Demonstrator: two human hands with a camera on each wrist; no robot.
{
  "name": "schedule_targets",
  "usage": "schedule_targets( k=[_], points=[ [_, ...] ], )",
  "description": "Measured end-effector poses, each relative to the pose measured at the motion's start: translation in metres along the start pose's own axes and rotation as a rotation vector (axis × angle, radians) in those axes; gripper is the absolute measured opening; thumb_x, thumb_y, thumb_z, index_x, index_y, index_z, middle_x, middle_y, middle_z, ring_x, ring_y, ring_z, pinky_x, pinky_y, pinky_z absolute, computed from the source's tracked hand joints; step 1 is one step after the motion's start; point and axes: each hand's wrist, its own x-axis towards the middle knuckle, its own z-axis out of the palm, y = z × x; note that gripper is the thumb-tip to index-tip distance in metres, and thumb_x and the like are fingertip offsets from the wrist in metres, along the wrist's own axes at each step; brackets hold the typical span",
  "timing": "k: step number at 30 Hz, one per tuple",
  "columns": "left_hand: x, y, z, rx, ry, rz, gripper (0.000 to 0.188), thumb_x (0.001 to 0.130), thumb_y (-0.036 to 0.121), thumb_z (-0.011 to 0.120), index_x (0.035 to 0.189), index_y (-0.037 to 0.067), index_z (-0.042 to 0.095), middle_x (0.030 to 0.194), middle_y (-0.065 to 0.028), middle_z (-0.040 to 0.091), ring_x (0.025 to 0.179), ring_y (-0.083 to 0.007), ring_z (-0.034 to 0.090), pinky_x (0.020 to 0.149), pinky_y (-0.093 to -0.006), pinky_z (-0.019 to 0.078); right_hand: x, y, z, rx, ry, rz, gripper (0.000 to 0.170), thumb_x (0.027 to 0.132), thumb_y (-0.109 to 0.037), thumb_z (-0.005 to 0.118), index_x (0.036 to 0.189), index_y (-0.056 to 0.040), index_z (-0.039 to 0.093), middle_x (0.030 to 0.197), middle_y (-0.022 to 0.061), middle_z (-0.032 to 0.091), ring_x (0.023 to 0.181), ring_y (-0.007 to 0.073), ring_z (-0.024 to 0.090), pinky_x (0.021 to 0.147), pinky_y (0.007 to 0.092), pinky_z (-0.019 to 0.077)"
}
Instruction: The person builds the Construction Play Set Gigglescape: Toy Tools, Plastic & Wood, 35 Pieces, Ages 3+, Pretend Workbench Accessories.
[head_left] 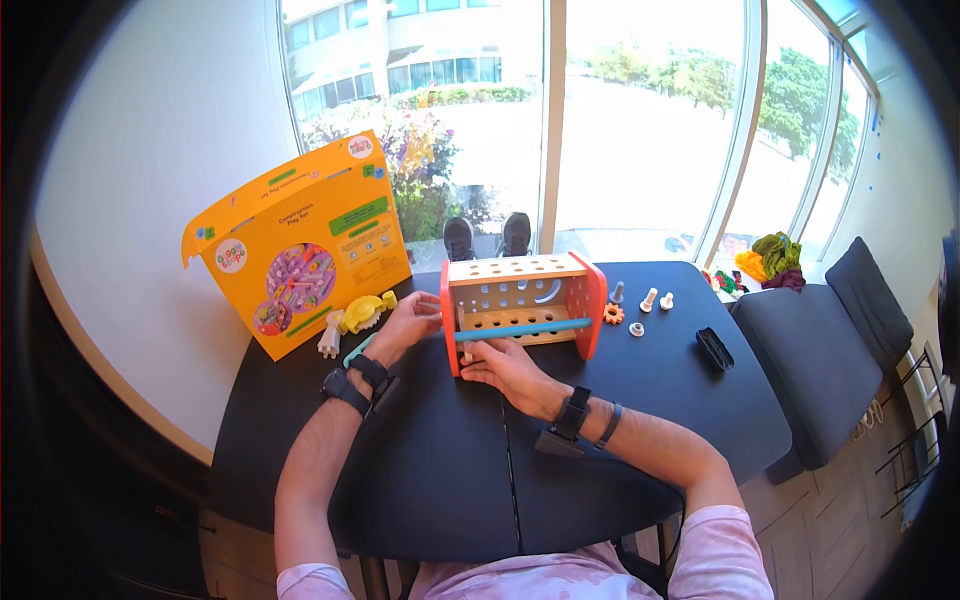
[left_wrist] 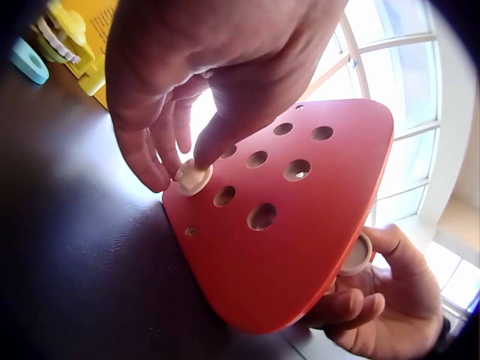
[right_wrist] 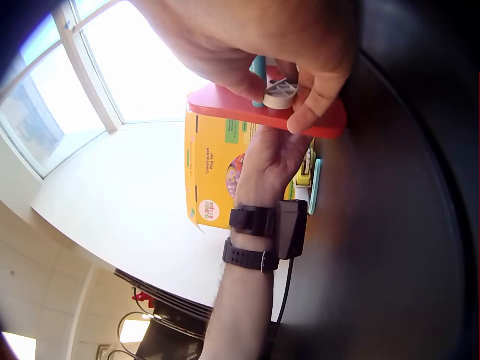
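Note:
A toy workbench with red side panels (head_left: 597, 310), a perforated wooden top (head_left: 515, 268) and a blue rod (head_left: 525, 330) stands on the black table. My left hand (head_left: 407, 322) is at the outer face of its left panel. There, thumb and fingers pinch a cream round-headed toy bolt (left_wrist: 195, 178) at a hole near the panel's edge. My right hand (head_left: 508, 370) is on the panel's inner side, under the rod. Its thumb and fingers pinch a white round piece with spokes, like a toy nut (right_wrist: 281, 96), close against the red wood.
Behind my left hand leans a yellow box (head_left: 300, 240), with yellow and white toy parts (head_left: 358, 314) before it. Right of the workbench lie an orange gear (head_left: 613, 314), several toy bolts (head_left: 649, 300) and a black case (head_left: 714, 349). A grey chair (head_left: 830, 360) adjoins the table.

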Motion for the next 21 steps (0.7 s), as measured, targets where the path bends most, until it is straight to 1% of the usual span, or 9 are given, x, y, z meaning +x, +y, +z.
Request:
schedule_targets(
  k=[1, 3, 4, 7, 10, 13, 16, 19, 21],
  points=[
    [0.0, -0.001, 0.001, 0.005, -0.011, 0.087, 0.031, 0.107, 0.005, 0.07, 0.136, 0.002, 0.061, 0.126, -0.0127, 0.07, 0.115, -0.0206, 0.071, 0.098, -0.0344, 0.0616, 0.001, 0.0, -0.001, -0.011, -0.009, 0.002, 0.028, 0.114, -0.025, 0.062, 0.13, -0.0031, 0.068, 0.116, 0.0035, 0.068, 0.105, 0.0128, 0.071, 0.096, 0.0272, 0.0608],
    [0.002, 0.0, 0.0, 0.015, 0.028, 0.026, 0.03, 0.107, 0.006, 0.069, 0.136, 0.002, 0.06, 0.125, -0.0121, 0.07, 0.114, -0.0209, 0.071, 0.098, -0.0348, 0.0618, 0.002, 0.002, -0.004, -0.032, -0.025, 0.009, 0.033, 0.115, -0.026, 0.061, 0.137, -0.0023, 0.066, 0.122, 0.0051, 0.069, 0.109, 0.0129, 0.071, 0.099, 0.0276, 0.0613],
    [0.003, 0.0, 0.0, 0.02, 0.048, -0.005, 0.03, 0.108, 0.007, 0.069, 0.136, 0.002, 0.06, 0.124, -0.0119, 0.07, 0.114, -0.0211, 0.071, 0.098, -0.035, 0.0619, 0.002, 0.002, -0.004, -0.029, -0.021, 0.007, 0.033, 0.115, -0.026, 0.061, 0.137, -0.0023, 0.066, 0.122, 0.0052, 0.069, 0.108, 0.0129, 0.071, 0.099, 0.0276, 0.0614],
    [0.003, -0.001, -0.001, -0.003, -0.01, -0.141, 0.033, 0.107, 0.008, 0.07, 0.138, 0.002, 0.059, 0.124, -0.0117, 0.07, 0.113, -0.0208, 0.071, 0.097, -0.0346, 0.0627, 0.001, 0.001, -0.003, -0.029, -0.02, 0.007, 0.032, 0.115, -0.025, 0.062, 0.137, -0.0021, 0.066, 0.122, 0.0053, 0.069, 0.108, 0.0129, 0.071, 0.099, 0.0278, 0.0615],
    [0.002, -0.003, 0.0, 0.036, 0.009, 0.122, 0.035, 0.107, 0.006, 0.072, 0.139, 0.002, 0.058, 0.125, -0.0124, 0.07, 0.112, -0.0216, 0.072, 0.095, -0.0344, 0.0635, 0.003, 0.001, -0.004, -0.029, -0.029, 0.007, 0.033, 0.114, -0.025, 0.062, 0.137, -0.0019, 0.065, 0.121, 0.0054, 0.069, 0.108, 0.0131, 0.071, 0.099, 0.0281, 0.0615],
    [0.006, 0.0, -0.001, 0.036, 0.079, -0.051, 0.036, 0.106, 0.003, 0.072, 0.138, 0.002, 0.058, 0.125, -0.0129, 0.069, 0.111, -0.0227, 0.073, 0.094, -0.0346, 0.0642, 0.002, 0.002, -0.004, -0.021, -0.024, 0.003, 0.031, 0.114, -0.025, 0.061, 0.135, -0.0019, 0.066, 0.119, 0.0049, 0.069, 0.107, 0.0132, 0.071, 0.098, 0.0279, 0.0613],
    [-0.002, 0.002, 0.004, 0.006, 0.014, -0.005, 0.035, 0.104, 0.001, 0.073, 0.137, 0.001, 0.058, 0.125, -0.0133, 0.07, 0.112, -0.0238, 0.073, 0.094, -0.0352, 0.0642, 0.001, 0.0, -0.002, -0.014, -0.004, 0.003, 0.028, 0.114, -0.024, 0.061, 0.13, -0.0024, 0.069, 0.116, 0.0038, 0.069, 0.105, 0.0132, 0.071, 0.096, 0.0274, 0.0609],
    [-0.003, 0.006, 0.005, -0.002, 0.038, 0.112, 0.034, 0.104, 0.001, 0.073, 0.135, 0.001, 0.059, 0.124, -0.0136, 0.07, 0.113, -0.0237, 0.073, 0.095, -0.0352, 0.0642, 0.0, -0.001, -0.002, -0.02, -0.001, 0.009, 0.028, 0.114, -0.024, 0.061, 0.13, -0.0025, 0.069, 0.116, 0.0037, 0.069, 0.104, 0.0131, 0.071, 0.096, 0.0274, 0.061],
    [0.001, 0.009, 0.003, 0.021, 0.037, -0.088, 0.033, 0.104, 0.001, 0.073, 0.134, 0.0, 0.06, 0.123, -0.0139, 0.071, 0.114, -0.0235, 0.073, 0.095, -0.0353, 0.0643, 0.001, 0.001, -0.003, -0.024, -0.008, 0.008, 0.028, 0.114, -0.024, 0.061, 0.131, -0.0026, 0.069, 0.116, 0.0037, 0.069, 0.104, 0.013, 0.071, 0.096, 0.0274, 0.061]
  ],
)
